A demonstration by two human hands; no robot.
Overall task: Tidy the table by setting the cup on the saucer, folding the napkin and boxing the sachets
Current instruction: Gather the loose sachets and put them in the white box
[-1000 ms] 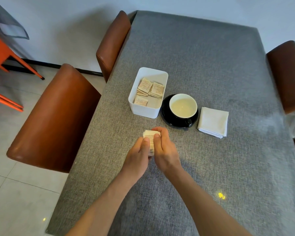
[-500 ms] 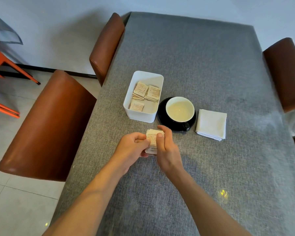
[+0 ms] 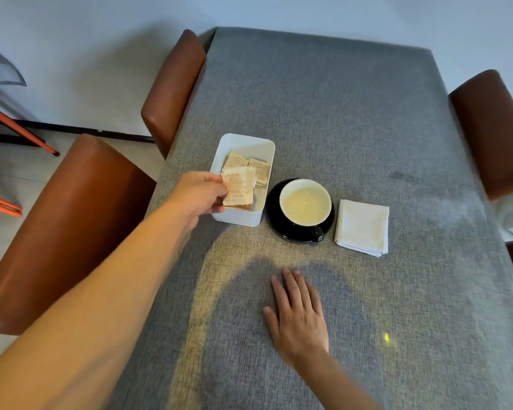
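My left hand [image 3: 197, 196] pinches a small stack of beige sachets [image 3: 239, 187] over the near end of the white box [image 3: 237, 217]. More sachets [image 3: 259, 170] lie inside the box. To the right of the box, a black cup [image 3: 305, 204] with a pale inside stands on a black saucer [image 3: 274, 223]. A folded white napkin [image 3: 363, 229] lies flat to the right of the saucer. My right hand [image 3: 298, 315] rests flat on the grey tablecloth, fingers straight, holding nothing.
The grey table [image 3: 338, 113] reaches to the wall. Two brown chairs [image 3: 65, 229] [image 3: 172, 90] stand along its left edge and another brown chair [image 3: 495, 131] on the right. Orange chair legs [image 3: 9, 125] show at the far left.
My left hand has carried the sachet stack from in front of the cup up and left to over the box. My right hand let go of the stack and dropped flat onto the cloth.
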